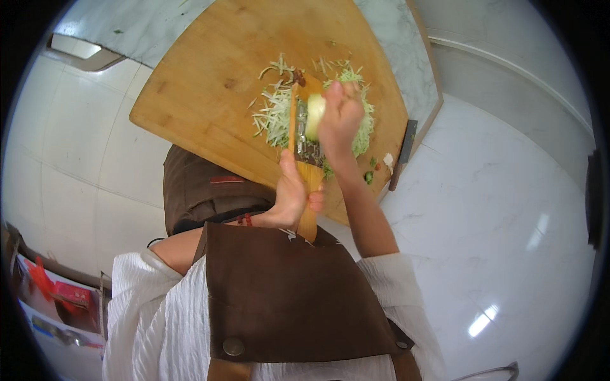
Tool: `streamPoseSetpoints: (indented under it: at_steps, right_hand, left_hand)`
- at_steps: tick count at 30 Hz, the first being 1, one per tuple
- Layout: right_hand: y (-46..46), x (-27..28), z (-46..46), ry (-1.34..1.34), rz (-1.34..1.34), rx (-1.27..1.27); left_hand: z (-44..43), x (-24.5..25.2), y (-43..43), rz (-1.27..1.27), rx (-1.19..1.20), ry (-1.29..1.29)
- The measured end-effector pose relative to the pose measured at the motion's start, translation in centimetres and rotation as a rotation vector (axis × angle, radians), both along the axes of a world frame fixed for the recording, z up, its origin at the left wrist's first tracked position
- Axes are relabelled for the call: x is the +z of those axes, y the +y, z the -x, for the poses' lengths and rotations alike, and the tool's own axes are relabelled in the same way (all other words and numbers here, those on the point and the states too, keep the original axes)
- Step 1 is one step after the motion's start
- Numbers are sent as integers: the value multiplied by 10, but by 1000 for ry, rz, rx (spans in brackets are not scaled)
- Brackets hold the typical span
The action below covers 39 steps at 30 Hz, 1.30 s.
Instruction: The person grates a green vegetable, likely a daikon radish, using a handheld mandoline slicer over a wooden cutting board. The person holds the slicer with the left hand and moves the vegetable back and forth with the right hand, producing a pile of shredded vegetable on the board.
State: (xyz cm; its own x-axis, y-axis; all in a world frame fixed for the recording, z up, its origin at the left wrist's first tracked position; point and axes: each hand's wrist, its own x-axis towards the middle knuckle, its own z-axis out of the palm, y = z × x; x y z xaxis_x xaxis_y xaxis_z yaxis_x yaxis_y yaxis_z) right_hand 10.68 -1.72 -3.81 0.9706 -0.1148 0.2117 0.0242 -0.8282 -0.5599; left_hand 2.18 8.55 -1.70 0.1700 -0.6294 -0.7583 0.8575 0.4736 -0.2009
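Note:
My left hand grips the lower end of a wooden grater with metal blades, which stands tilted on its side over a large wooden cutting board. My right hand, slightly blurred, holds a pale green peeled vegetable against the blades. Whether it is a squash or a radish, I cannot tell. Shredded vegetable lies on the board left of the grater, and more shreds lie at its right, partly behind my right hand.
A knife with a dark blade lies at the board's right edge, beside small green scraps and a whitish piece. The board rests on a marbled countertop. Lower left, a shelf holds red packages.

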Motion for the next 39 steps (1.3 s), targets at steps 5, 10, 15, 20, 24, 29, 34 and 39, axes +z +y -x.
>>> streamPoseSetpoints:
  at_steps: [5, 10, 15, 20, 24, 29, 34, 39]
  right_hand:
    - [-28, -10, -35, 9, 108, 30]
    - [3, 32, 14, 126, -91, 141]
    - [-26, -28, -27, -90, 241, 147]
    - [-34, -14, -35, 48, 103, 174]
    - [2, 38, 15, 165, -46, 153]
    - [5, 17, 24, 55, 155, 203]
    - [2, -9, -16, -71, 100, 215]
    - [-2, -8, -21, -81, 133, 184]
  left_hand:
    - [2, 3, 1, -4, 2, -158]
    - [3, -8, -6, -118, 20, -216]
    - [5, -2, -1, -72, -119, -135]
    - [-5, 2, 4, 51, 26, -96]
    - [-9, -1, 4, 7, -3, -84]
    - [-3, 0, 5, 1, -4, -66]
    - [-5, -5, 3, -27, 29, -140]
    - [-13, -9, 0, 61, 77, -90]
